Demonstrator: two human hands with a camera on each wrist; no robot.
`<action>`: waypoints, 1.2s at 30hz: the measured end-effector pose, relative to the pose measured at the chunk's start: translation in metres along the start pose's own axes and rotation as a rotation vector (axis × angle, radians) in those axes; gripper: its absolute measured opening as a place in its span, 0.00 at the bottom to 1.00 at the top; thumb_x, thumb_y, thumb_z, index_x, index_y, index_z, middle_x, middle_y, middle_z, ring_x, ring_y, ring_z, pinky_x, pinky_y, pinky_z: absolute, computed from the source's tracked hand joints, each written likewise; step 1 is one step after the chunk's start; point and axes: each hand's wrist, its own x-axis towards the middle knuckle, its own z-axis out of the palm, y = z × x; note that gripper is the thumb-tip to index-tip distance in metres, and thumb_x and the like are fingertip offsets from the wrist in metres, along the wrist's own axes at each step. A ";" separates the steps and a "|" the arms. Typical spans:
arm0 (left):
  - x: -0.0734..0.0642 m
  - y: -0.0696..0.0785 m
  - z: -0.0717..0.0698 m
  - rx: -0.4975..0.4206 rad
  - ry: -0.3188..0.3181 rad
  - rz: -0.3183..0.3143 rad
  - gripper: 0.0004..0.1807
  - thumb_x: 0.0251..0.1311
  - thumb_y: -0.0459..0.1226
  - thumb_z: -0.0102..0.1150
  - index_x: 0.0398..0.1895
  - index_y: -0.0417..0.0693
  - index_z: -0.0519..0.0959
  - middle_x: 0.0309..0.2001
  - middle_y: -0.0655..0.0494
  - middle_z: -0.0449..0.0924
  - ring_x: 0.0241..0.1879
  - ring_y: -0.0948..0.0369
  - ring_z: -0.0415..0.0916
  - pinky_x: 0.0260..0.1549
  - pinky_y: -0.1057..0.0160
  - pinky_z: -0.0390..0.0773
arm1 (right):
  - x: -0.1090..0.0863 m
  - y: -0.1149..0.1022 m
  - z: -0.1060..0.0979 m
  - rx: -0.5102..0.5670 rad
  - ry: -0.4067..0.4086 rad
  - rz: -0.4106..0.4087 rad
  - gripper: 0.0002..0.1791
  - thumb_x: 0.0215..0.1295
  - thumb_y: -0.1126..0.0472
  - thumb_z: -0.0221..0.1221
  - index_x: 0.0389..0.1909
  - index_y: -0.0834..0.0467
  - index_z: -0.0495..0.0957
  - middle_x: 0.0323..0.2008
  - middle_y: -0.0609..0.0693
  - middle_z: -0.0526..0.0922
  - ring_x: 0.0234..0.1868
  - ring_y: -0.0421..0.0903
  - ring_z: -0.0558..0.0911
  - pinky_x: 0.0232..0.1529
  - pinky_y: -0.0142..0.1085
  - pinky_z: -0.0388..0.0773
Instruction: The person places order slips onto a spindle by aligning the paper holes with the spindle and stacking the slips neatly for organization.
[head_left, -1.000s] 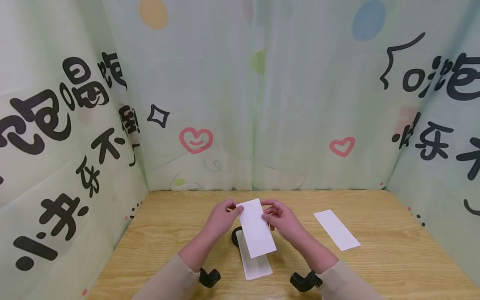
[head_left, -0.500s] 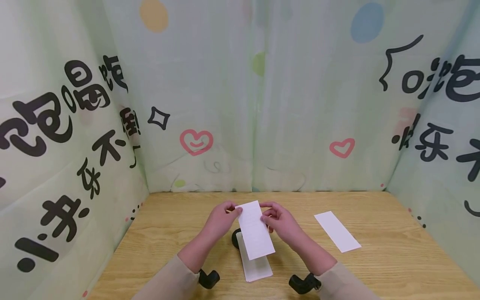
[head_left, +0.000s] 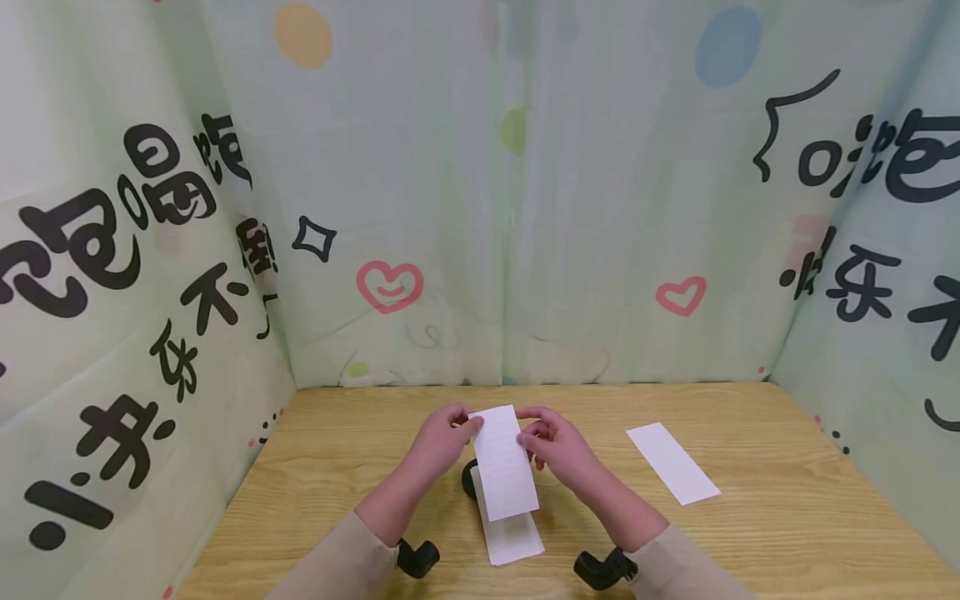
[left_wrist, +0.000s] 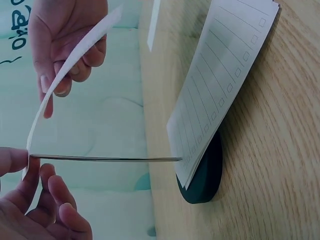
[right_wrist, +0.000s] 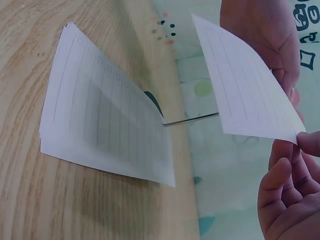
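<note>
A white lined paper sheet point(head_left: 506, 471) is held up between both hands over a receipt spike. My left hand point(head_left: 441, 440) pinches its upper left edge, thumb on top. Its right edge is pinched by my right hand point(head_left: 558, 448), the index finger reaching behind the top. The thin metal spike point(left_wrist: 105, 159) rises to the sheet close to the left fingertips; whether its tip has pierced the paper I cannot tell. Below, several lined sheets point(left_wrist: 220, 75) with small printed boxes lie tilted on the spike, over its round black base point(left_wrist: 207, 172).
Another white sheet point(head_left: 673, 463) lies on the wooden table point(head_left: 795, 517) to the right of the right hand. A printed curtain point(head_left: 405, 200) encloses the table at the back and both sides. Black straps with mounts point(head_left: 417, 558) sit at both wrists.
The held sheet's lower end has swung slightly left, and the right hand has shifted a little left with it. Both hands keep their grip. The loose sheet stays put.
</note>
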 end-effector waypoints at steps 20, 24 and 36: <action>0.000 -0.012 0.000 -0.078 -0.008 -0.019 0.11 0.71 0.47 0.55 0.41 0.50 0.80 0.38 0.53 0.77 0.43 0.49 0.75 0.35 0.60 0.72 | 0.000 0.003 0.004 -0.024 0.006 0.043 0.19 0.69 0.67 0.59 0.60 0.60 0.74 0.33 0.53 0.79 0.29 0.47 0.76 0.28 0.37 0.73; -0.002 -0.008 -0.001 -0.068 0.006 -0.005 0.11 0.70 0.46 0.57 0.42 0.49 0.80 0.38 0.52 0.78 0.42 0.50 0.75 0.34 0.60 0.72 | 0.000 0.002 0.006 -0.027 0.000 0.050 0.18 0.69 0.67 0.59 0.59 0.61 0.74 0.32 0.53 0.79 0.29 0.47 0.76 0.27 0.36 0.73; -0.001 -0.010 -0.003 -0.027 0.001 0.004 0.08 0.70 0.45 0.57 0.39 0.51 0.80 0.42 0.54 0.77 0.41 0.55 0.74 0.36 0.58 0.73 | 0.003 0.010 0.011 -0.049 0.002 0.061 0.18 0.68 0.68 0.60 0.58 0.62 0.74 0.31 0.52 0.80 0.28 0.49 0.77 0.28 0.37 0.74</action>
